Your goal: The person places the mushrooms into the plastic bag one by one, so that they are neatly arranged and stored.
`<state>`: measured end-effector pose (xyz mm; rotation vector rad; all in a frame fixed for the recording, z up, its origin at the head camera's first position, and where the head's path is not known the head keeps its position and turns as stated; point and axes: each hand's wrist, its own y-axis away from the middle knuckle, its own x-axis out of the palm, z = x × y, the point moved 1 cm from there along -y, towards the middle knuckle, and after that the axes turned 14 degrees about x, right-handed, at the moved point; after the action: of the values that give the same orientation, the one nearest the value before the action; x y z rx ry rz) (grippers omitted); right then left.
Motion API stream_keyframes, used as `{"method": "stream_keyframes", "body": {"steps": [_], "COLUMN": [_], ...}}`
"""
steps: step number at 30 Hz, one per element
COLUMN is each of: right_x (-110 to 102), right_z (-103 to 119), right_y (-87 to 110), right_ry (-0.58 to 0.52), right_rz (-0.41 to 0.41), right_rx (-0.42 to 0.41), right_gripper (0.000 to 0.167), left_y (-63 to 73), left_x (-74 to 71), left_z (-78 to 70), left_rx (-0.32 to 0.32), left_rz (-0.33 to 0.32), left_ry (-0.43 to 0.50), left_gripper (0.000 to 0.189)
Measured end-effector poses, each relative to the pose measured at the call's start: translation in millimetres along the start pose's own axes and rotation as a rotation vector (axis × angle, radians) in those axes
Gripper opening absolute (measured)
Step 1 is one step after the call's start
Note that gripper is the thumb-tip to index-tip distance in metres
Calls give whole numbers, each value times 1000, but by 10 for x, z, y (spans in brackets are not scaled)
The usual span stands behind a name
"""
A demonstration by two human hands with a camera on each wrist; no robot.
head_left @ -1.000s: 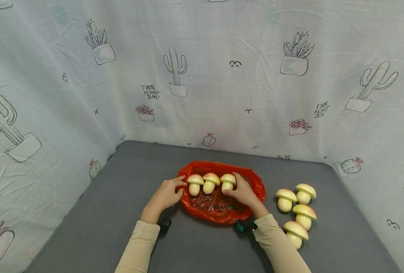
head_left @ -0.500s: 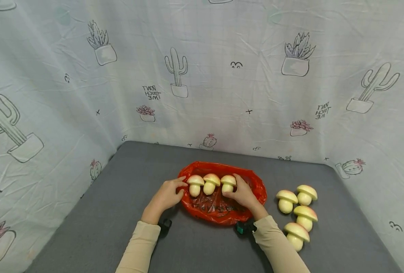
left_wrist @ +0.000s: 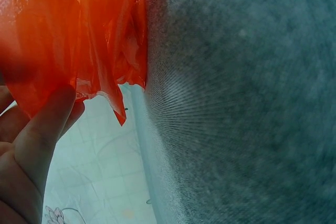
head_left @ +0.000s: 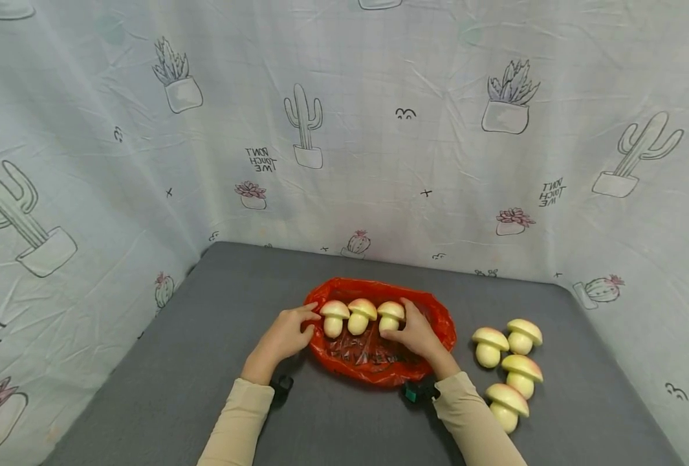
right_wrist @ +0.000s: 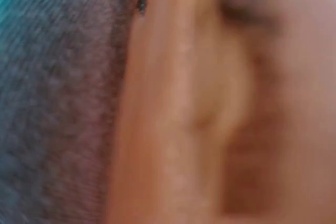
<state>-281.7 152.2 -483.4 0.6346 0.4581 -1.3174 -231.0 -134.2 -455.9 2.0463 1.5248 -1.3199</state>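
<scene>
"Anything to watch close in?"

"The right sleeve [head_left: 475, 421]: it runs just beside the loose mushrooms [head_left: 506, 396] on the surface [head_left: 344, 427], so mind the elbow."

"And the hands?"

"The left hand [head_left: 288, 333] pinches the edge of the red bag [head_left: 373, 377] between thumb and fingers; a light, steady hold should keep that thin plastic from sagging. The right hand [head_left: 416, 331] has thumb and fingers curved round the rightmost mushroom [head_left: 391, 314] inside. Setting or lifting, I'd grip gently and keep it off its neighbours [head_left: 361, 317]."

"How does it look?"

"Plump pale stem, domed yellowish cap blushed pink. Standing or lying back, I can't tell. Behind it, the far rim's crinkled."
</scene>
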Motion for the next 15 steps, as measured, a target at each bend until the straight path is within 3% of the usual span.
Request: {"method": "stream_keyframes", "body": {"steps": [9, 15], "right_x": [-116, -210], "right_z": [37, 81], "right_y": [132, 232], "right_ry": [56, 32], "right_rz": [3, 3], "right_rx": [9, -29], "right_gripper": [95, 91], "left_y": [1, -2], "left_x": [16, 12], "left_z": [-10, 3], "left_rx": [20, 5], "left_rz": [-8, -10], "left_ry": [-23, -9], "left_gripper": [30, 31]}}
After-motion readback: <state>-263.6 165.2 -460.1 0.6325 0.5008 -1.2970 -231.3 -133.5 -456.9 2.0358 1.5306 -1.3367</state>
